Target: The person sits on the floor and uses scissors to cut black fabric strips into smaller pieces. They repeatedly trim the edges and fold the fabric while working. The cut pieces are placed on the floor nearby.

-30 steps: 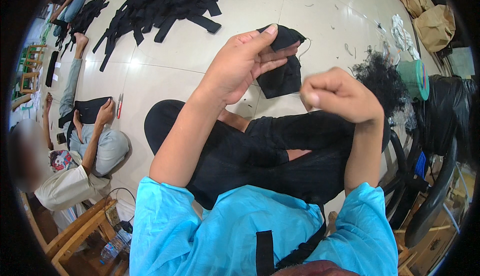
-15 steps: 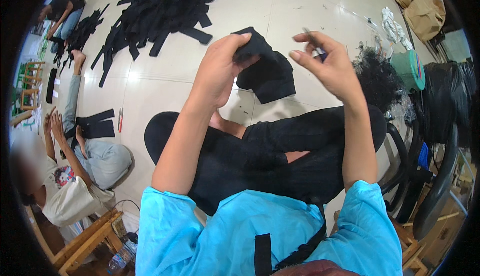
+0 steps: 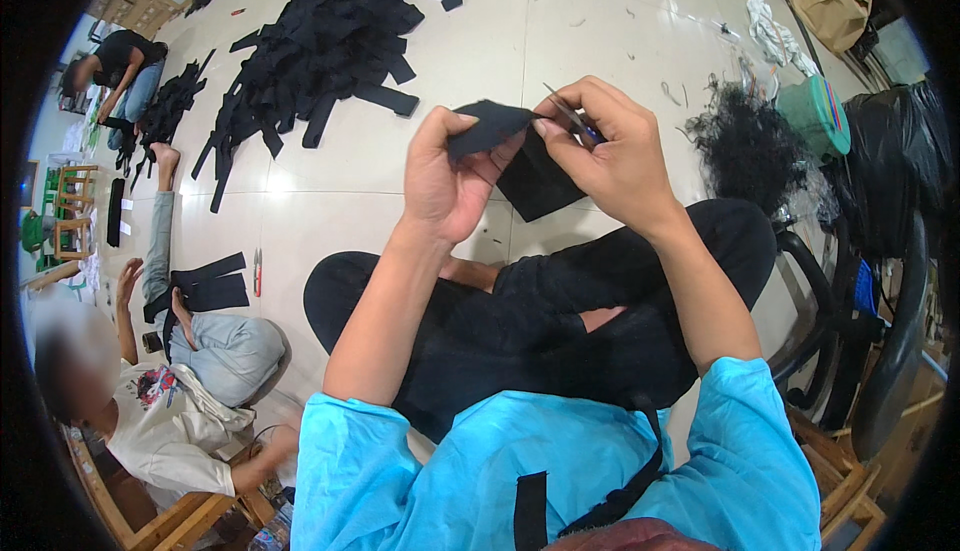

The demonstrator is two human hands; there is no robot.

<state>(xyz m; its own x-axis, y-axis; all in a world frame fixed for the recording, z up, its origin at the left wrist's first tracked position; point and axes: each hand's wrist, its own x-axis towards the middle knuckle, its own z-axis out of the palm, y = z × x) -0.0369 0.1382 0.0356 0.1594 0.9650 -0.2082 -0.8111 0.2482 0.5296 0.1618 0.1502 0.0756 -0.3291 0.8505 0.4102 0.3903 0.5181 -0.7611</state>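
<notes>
Above my crossed legs, a black fabric strip (image 3: 541, 179) hangs folded between my hands. My left hand (image 3: 440, 176) is closed on its left part, thumb on top and fingers beneath. The thumb and forefinger of my right hand (image 3: 610, 146) pinch the strip's upper right corner. Tucked in that same hand is a small pair of thread snips (image 3: 566, 109), its thin pointed blades sticking out past the fingers toward the upper left. The palm and fingers hide most of its handle.
A large heap of black fabric strips (image 3: 320, 51) lies on the tiled floor, far left. A tangle of black thread (image 3: 745, 141) sits right, beside a green round container (image 3: 815, 116) and black bags (image 3: 885, 161). Co-workers sit at left, near red-handled snips (image 3: 257, 273).
My right hand has moved left to the fabric and now pinches its corner. The fabric is turned and opened out. The near co-worker's one arm has lowered.
</notes>
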